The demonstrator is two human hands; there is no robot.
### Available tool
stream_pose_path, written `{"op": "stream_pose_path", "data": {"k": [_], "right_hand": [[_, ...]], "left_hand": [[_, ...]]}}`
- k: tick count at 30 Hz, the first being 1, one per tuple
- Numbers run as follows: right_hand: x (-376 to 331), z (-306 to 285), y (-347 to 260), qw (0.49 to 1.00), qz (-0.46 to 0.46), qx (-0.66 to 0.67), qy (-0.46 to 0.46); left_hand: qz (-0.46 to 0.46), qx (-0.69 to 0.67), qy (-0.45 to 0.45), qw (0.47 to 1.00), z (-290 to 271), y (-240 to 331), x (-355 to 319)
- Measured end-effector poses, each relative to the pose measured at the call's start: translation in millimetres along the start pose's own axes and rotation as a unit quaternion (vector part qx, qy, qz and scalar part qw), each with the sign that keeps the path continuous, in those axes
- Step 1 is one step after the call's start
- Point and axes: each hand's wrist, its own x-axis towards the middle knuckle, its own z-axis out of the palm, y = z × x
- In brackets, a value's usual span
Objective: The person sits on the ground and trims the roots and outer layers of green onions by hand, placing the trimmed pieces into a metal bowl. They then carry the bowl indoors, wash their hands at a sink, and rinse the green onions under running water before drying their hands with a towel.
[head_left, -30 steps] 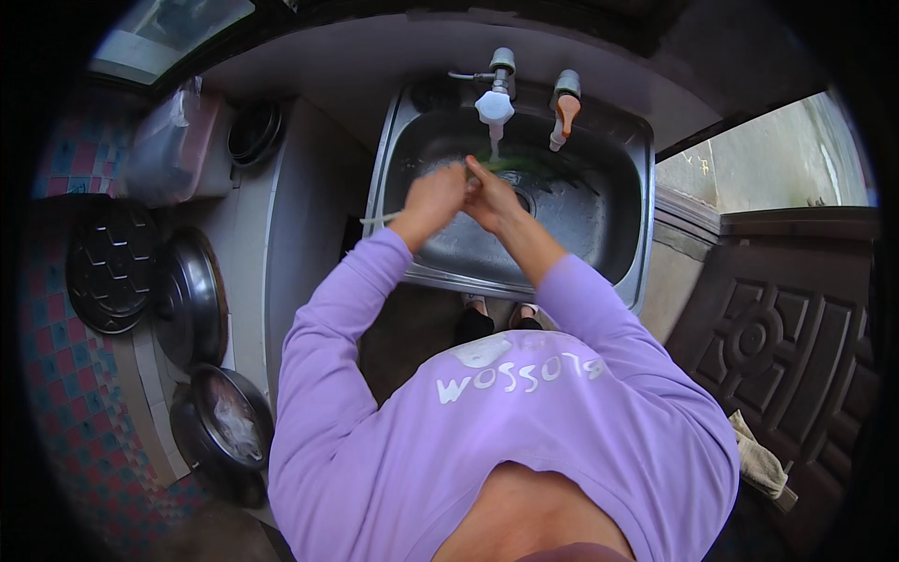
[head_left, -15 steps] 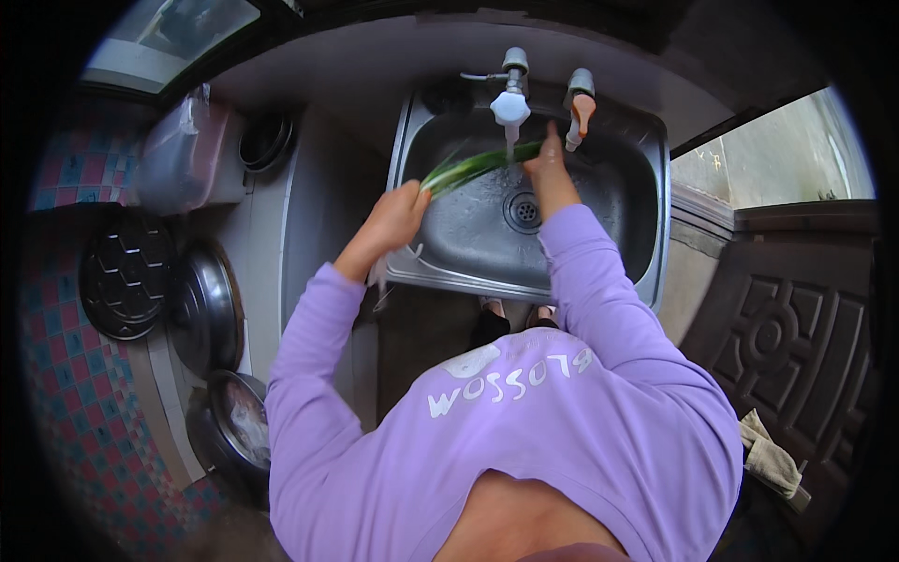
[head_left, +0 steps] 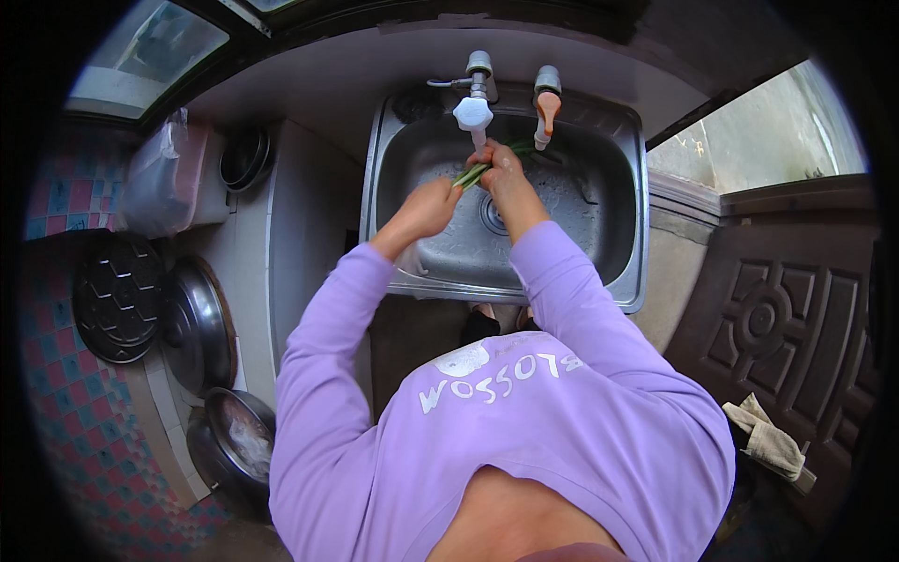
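Note:
A bunch of green onions (head_left: 471,175) stretches between my two hands over the steel sink (head_left: 609,215), under the white-handled tap (head_left: 473,114). My left hand (head_left: 429,208) is closed around the near-left end of the stalks. Just below the spout, my right hand (head_left: 504,169) wraps round the stalks farther along, its fingers partly hidden by the hand itself. Green leaves show beyond it toward the orange-handled tap (head_left: 548,110). Water from the white tap's spout falls at my right hand.
Left of the sink runs a counter with dark bowls (head_left: 245,157), a clear plastic box (head_left: 167,178) and a round metal lid (head_left: 195,323). A pot (head_left: 239,426) with a plastic bag in it stands nearer. A dark panelled door (head_left: 777,318) is at right, a cloth (head_left: 768,440) beside it.
My right hand has come in closer to my left along the green onions, and both grip nearer the tap's stream. The whole view has shifted slightly.

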Motion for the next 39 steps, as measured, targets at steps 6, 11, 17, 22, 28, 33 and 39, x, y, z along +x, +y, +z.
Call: {"op": "stream_pose_path", "data": {"k": [6,11,17,22,28,33,39], "right_hand": [[1,27,25,0.997,0.075,0.024,0.022],[69,4,16,0.999,-0.016,0.046,-0.012],[91,-79,-127,0.984,-0.156,0.010,0.079],[3,-100,-139,0.726,-0.347,-0.456,0.381],[-110,-41,1,0.954,0.119,-0.274,0.022],[-32,-11,6,0.988,0.030,-0.144,-0.037],[8,11,32,0.996,0.084,-0.031,-0.012]], "left_hand": [[-0.036,0.095,0.001,0.995,-58,-4,-58],[-0.024,0.090,0.017,0.995,-91,8,-90],[-0.049,0.059,-0.027,0.997,-152,-12,-148],[-0.042,0.037,0.045,0.997,-128,-12,-110],[-0.042,0.073,0.019,0.996,-4,-7,-28],[-0.018,0.123,0.003,0.992,6,45,-32],[-0.022,0.184,0.014,0.983,-43,29,-72]]}}
